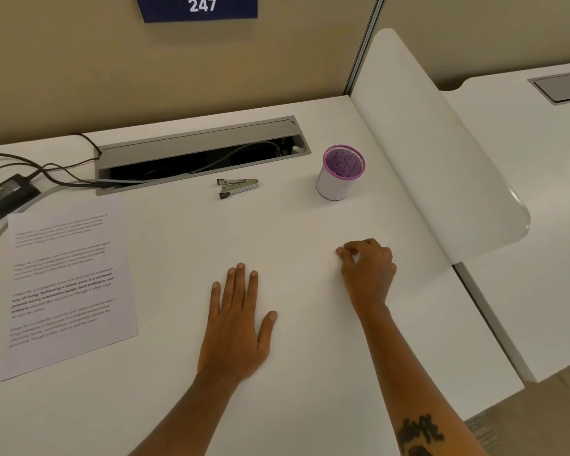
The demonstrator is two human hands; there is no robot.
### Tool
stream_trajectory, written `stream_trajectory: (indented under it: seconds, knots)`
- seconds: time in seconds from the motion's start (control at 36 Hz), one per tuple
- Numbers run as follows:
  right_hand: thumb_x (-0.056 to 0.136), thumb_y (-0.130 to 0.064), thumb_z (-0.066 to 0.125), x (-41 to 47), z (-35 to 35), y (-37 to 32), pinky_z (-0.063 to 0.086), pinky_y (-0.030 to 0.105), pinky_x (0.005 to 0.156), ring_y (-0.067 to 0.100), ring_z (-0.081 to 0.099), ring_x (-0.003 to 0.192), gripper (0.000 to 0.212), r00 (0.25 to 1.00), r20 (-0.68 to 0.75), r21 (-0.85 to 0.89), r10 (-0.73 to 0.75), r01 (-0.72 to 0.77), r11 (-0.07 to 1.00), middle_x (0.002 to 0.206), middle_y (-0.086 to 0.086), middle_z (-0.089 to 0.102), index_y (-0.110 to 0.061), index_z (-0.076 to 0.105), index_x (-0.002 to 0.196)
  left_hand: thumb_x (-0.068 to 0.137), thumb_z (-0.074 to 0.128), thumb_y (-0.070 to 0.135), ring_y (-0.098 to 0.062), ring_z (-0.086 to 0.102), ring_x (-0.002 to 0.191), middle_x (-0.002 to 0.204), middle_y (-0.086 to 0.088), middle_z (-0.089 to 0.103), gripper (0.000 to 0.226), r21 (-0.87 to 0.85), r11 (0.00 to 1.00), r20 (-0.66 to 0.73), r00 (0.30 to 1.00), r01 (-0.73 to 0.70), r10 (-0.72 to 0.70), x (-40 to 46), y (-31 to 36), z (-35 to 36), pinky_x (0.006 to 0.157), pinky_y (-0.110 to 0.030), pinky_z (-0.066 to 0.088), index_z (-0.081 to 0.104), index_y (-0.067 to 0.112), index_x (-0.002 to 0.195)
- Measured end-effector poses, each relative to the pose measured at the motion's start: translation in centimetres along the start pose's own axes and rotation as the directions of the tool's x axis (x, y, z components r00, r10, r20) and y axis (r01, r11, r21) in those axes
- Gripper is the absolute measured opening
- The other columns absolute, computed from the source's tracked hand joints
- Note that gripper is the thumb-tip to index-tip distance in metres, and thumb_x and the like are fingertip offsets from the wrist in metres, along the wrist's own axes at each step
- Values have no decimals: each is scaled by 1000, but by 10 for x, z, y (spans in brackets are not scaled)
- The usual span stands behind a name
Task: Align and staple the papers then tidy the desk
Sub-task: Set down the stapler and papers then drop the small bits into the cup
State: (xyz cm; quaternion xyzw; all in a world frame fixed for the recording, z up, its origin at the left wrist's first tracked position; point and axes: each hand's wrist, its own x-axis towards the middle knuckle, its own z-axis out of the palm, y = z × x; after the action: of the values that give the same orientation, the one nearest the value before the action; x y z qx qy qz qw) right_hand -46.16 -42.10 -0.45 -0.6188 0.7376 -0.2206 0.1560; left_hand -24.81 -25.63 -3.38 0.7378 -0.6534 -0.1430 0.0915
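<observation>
Head view: the left hand is laid flat on the white desk, fingers spread and holding nothing. The right hand is curled, fingertips pinched together against the surface; whether a blank sheet edge is caught between them cannot be told, white on white. A printed sheet is seen lying at the left, well apart from both hands, and the stapler is left open near the cable tray, beside the purple-rimmed pen cup.

The papers appear not yet gathered. For a good result, the sheets are best brought together, tapped square on two edges, and pinned flat by one hand while the stapler is fetched.

On the blue wall sign "247" is read. On the sheet, paragraphs of body text are printed, one partly in bold; the words are too blurred to be read reliably. No brand is made out on the power adapter.
</observation>
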Motion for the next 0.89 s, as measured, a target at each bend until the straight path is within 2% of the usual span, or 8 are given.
stream_trajectory:
  seconds: [0.22,0.33,0.47,0.64,0.81,0.89]
  knots:
    - [96,-20,70,4,6,-8,48,41,75,27,60,87,12,998,-53,-95,-19,14,995,95,-2,75,-17,81,90,109,27,57,-24,-5,167,180,-9,-4,78,-6,1000,-1,1000,-2,2,0,-1,0,135,-55,12,3,16,171]
    - [98,-17,67,2,11,-10,51,46,75,30,61,87,14,997,-68,-127,-22,14,992,95,2,73,-12,77,89,109,28,57,-24,-6,167,180,-9,-5,79,-5,1000,0,1000,-2,2,0,0,0,135,-55,13,1,16,171]
    - [100,-13,63,1,15,-12,43,42,75,31,60,91,16,998,-62,-201,-31,18,979,94,6,70,-8,75,90,109,27,57,-24,-6,167,180,-9,-5,79,-12,1000,3,1000,1,-1,0,-1,0,135,-55,13,1,16,171]
    - [102,-16,58,4,15,-12,40,41,78,29,59,96,16,997,4,-336,-71,68,939,97,6,69,-9,72,96,109,25,58,-23,-8,167,180,-9,-7,78,-2,1000,9,1000,4,-4,0,0,-1,135,-54,12,-1,16,171]
    - [101,-14,58,5,14,-9,31,38,75,27,56,86,14,991,37,-403,-130,134,905,89,4,66,-13,67,90,109,20,59,-23,-9,167,180,-8,-9,78,11,1000,18,1000,4,-4,0,-1,-1,135,-54,10,-1,17,171]
    - [99,-12,62,5,15,-5,29,38,72,23,45,75,15,986,33,-406,-162,162,900,80,3,61,-13,65,84,108,19,60,-23,-9,167,180,-8,-9,78,8,1000,22,1000,4,-4,0,0,-1,135,-54,11,-1,17,171]
